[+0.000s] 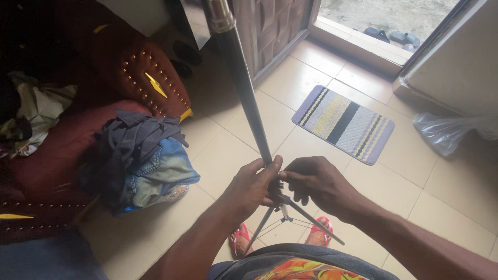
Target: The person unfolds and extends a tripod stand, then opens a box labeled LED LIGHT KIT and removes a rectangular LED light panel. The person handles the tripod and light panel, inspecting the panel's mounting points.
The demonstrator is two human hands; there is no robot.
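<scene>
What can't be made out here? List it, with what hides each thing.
- Tripod pole: its top is cut off by the upper edge of the head view.
- Tripod hub: covered by the left hand and right hand.
- Feet in red sandals: partly behind arms and tripod legs.
- Sofa: dark, detail lost.

head camera: sits on the person's head | looks steeply down at the tiled floor (233, 155) | very close to both arms, far from the open doorway (384, 21) up top | only one view, nothing shared
</scene>
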